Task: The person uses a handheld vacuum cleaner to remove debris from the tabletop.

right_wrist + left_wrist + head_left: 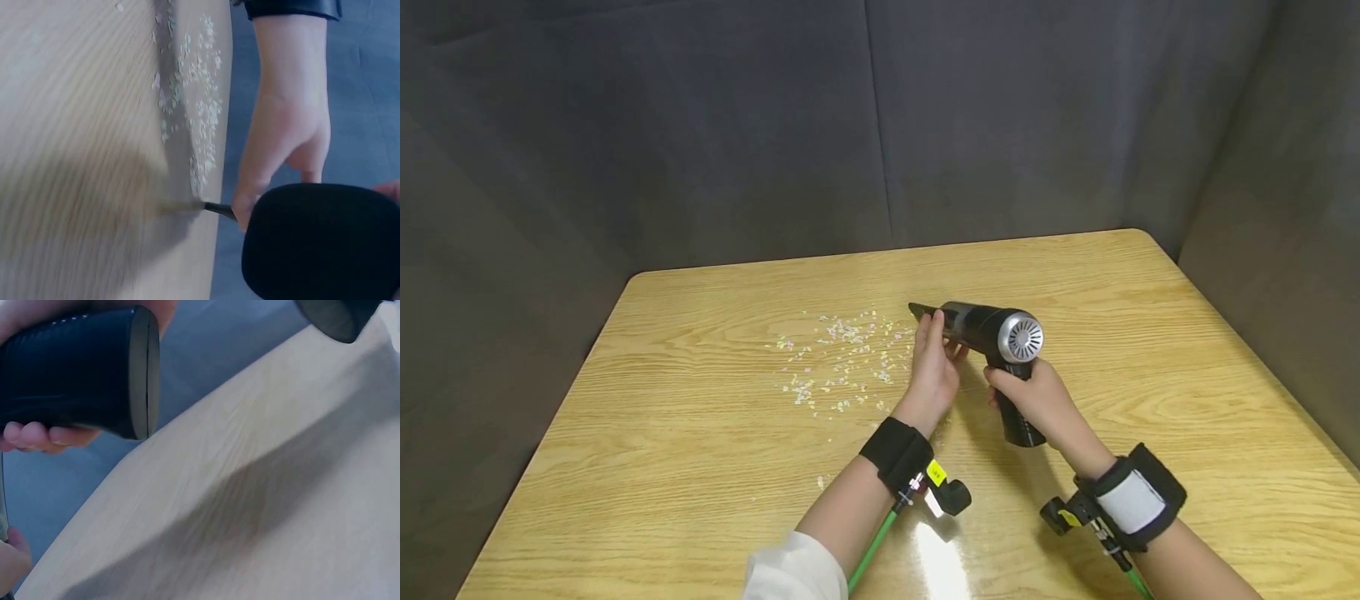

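Dark grey cloth [737, 125] rises behind the far edge of the worktop [662, 467] and along its left and right edges, and we judge that a wide swing could catch it. Above the worktop, a little right of its middle, we find a black pistol-shaped device [977, 325]; whether it blows or sucks we cannot tell. The right hand [1037, 396] has its fingers clamped round the handle, while the left hand [936, 367] holds the front between thumb and fingers. We think uneven force between the two could twist the nozzle [917, 310] or work it loose, and a dip of the right wrist could knock its tip on the wood; contact there we cannot confirm. The left forearm, with its black strap [895, 454], stands between the near edge and part of the work, and the green cable [876, 546] beneath it could drag on the surface. Smallest are the pale bits [848, 332], strewn left of the tip, between the worktop's middle and its far edge, with a few strays nearer us. Being so light, they could scatter toward the left edge if air or the forearm disturbs them.
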A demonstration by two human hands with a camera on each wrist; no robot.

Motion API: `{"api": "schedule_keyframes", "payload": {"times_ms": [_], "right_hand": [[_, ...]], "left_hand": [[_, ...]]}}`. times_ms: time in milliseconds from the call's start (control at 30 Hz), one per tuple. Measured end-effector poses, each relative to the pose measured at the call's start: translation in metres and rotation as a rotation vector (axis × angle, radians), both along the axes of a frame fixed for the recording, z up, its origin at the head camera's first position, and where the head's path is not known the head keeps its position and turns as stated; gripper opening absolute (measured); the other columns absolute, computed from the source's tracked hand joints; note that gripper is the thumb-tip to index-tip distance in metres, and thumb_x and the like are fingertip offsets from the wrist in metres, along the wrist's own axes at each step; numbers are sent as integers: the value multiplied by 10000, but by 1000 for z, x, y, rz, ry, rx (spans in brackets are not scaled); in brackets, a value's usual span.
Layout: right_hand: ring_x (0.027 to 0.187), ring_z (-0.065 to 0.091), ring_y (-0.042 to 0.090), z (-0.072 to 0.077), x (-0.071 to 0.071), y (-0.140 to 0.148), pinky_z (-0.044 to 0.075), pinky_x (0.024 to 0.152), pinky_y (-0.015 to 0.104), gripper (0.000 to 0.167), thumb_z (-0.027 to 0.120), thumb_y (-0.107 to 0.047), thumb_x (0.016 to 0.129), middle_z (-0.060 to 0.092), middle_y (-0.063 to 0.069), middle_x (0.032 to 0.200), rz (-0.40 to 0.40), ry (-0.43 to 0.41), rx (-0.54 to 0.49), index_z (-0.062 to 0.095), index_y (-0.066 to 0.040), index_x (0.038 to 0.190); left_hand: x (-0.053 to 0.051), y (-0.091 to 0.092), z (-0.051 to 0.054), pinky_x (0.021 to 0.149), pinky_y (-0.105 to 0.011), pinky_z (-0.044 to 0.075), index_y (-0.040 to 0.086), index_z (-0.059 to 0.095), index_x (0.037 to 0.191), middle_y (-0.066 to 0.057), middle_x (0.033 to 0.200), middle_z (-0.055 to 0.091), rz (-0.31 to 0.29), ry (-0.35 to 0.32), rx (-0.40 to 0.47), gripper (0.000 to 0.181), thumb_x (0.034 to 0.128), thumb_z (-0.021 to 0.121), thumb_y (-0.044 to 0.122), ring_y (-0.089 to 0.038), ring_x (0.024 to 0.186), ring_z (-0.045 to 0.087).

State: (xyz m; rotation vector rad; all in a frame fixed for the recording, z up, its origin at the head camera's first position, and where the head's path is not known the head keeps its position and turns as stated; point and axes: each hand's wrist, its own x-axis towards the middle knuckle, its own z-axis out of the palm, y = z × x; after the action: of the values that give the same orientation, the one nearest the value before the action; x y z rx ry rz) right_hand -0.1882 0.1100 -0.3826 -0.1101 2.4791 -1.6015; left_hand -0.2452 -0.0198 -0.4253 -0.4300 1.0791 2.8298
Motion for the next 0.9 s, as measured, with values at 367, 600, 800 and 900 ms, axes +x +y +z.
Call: {"api": "schedule_keyframes", "payload": {"times_ms": [367,600,800,900], "right_hand": [[642,598,94,7,29,43,506,659,276,256,530,-194,928,606,-25,704,42,-27,40,535,50,1007],[651,610,127,8,41,55,502,659,295,258,525,-178,939,613,6,725,70,-25,34,519,68,1017],[658,607,115,5,43,53,503,664,288,265,541,-175,935,611,16,740,84,-32,40,529,77,1015],[660,604,110,3,44,51,510,661,288,268,546,-167,927,606,25,751,89,-34,38,527,78,1032]], "left_hand": [[30,29,1,1023,-278,408,161,518,1094,94,969,572,-60,-30,81,160,976,553,263,-97,1019,544],[44,33,3,989,-281,418,162,538,1014,86,954,570,-54,-48,76,93,962,576,229,-103,997,551],[52,29,4,908,-255,418,166,540,985,102,891,575,-28,-43,74,76,955,584,221,-98,935,544],[55,26,3,903,-247,418,170,535,1005,103,906,563,-31,-43,76,94,951,587,226,-103,953,530]]}}
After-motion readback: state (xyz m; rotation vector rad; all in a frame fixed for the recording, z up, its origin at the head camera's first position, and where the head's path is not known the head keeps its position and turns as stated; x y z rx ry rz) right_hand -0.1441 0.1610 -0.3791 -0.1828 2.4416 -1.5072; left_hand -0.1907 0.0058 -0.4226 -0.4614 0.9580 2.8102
